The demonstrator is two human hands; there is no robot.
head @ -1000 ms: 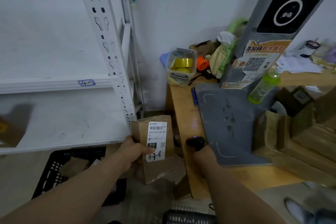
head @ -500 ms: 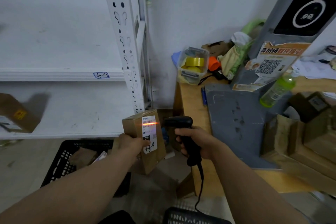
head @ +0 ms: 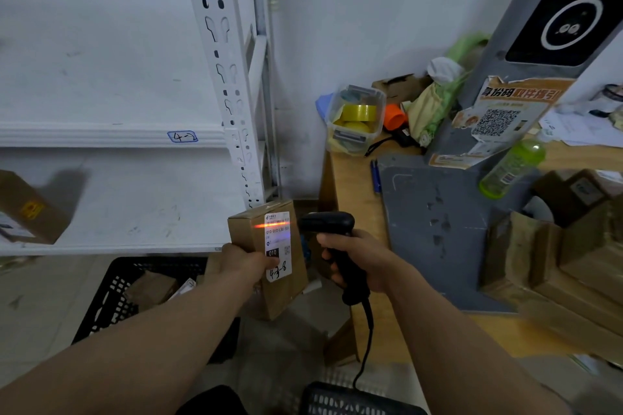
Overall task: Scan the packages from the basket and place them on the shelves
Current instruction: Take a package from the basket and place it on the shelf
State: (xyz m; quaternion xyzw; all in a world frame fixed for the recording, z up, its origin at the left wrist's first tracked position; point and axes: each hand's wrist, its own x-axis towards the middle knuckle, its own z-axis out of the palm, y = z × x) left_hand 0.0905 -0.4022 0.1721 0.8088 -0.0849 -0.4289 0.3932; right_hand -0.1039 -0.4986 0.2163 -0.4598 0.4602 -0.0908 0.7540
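L hand (head: pixel 241 266) grasps package (head: pixel 247 236), a brown carton held upright in the air just off the shelf (head: pixel 135 205) front R corner, above the R edge of the black basket (head: pixel 111 293). Thumb lies on the white label (head: pixel 278 246); the other fingers are behind the carton, not visible. Label reads "010" and handwritten "43-8"; the small print is illegible and the barcode is washed out by an orange-red scan line across the label top.

R hand (head: pixel 360 263) is clenched round the scanner (head: pixel 328 222) grip, its head pointing at the label, close but apart. The cable (head: pixel 365 347) drops toward a lower basket (head: pixel 354 401), which is cut off at the frame bottom; cable end is hidden.

Basket contents are partly covered by L forearm; a couple of brown parcels show. Second box (head: pixel 27 212) sits at the shelf's L end, blurred and cut by the frame edge. Cartons at the tabletop (head: pixel 350 185) R end are blurred.
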